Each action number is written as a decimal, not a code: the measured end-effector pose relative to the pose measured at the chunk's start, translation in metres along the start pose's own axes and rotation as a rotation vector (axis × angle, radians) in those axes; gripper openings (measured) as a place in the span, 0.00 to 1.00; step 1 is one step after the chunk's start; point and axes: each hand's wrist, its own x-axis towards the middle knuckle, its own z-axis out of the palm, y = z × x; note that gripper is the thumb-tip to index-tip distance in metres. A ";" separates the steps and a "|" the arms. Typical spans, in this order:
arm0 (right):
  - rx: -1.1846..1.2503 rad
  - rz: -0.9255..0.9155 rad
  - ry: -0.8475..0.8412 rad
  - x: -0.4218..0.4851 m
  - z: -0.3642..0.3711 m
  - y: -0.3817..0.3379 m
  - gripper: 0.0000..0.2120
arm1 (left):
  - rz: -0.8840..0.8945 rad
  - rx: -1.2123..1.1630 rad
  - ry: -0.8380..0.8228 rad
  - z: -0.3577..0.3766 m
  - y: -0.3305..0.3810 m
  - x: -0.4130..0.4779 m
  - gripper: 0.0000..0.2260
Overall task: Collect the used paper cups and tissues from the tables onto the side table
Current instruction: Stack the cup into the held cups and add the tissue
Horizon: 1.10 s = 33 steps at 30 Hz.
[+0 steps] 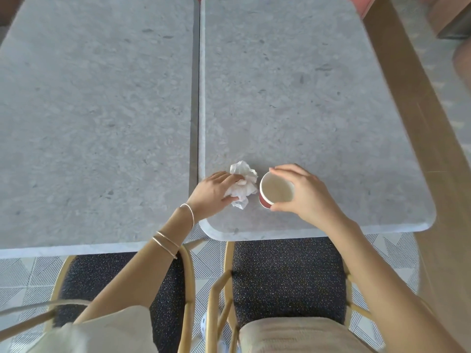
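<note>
Tissue (243, 186), white and crumpled, is pinched between the fingers and thumb of the left hand (212, 191). It is seen lying on the right table (305, 98), close to that table's near left corner. Just beside the tissue, to its right, a paper cup (276, 191) is gripped by the right hand (303, 192): fingers are curled over the far rim, and the thumb is set against the near side. The paper cup is red outside and pale inside, with its mouth turned up toward the camera. Nothing is seen in it. Whether its base is on the table or just lifted cannot be told. The left table (96, 98), with the same grey stone-look top, is set alongside, with a thin seam between. Thin bangles (167, 242) are worn on the left wrist and forearm. Two chairs (288, 276) with dark speckled seats and gold-coloured frames are placed at the near edges, over a patterned floor (25, 273).
</note>
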 end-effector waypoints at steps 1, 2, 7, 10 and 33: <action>0.002 -0.001 0.003 0.000 0.000 0.000 0.37 | -0.023 0.002 0.031 0.000 0.004 -0.005 0.21; 0.004 0.000 0.005 0.000 0.000 0.000 0.37 | -0.033 0.009 0.056 0.001 0.007 -0.011 0.21; 0.003 0.011 0.005 -0.004 0.002 -0.003 0.37 | -0.029 0.075 0.051 0.007 0.015 -0.029 0.23; -0.002 0.005 0.005 -0.009 0.010 -0.009 0.36 | -0.018 0.178 0.029 0.009 0.018 -0.038 0.19; 0.021 -0.105 0.076 -0.105 0.006 -0.092 0.35 | -0.229 -0.133 0.269 -0.064 0.087 -0.135 0.21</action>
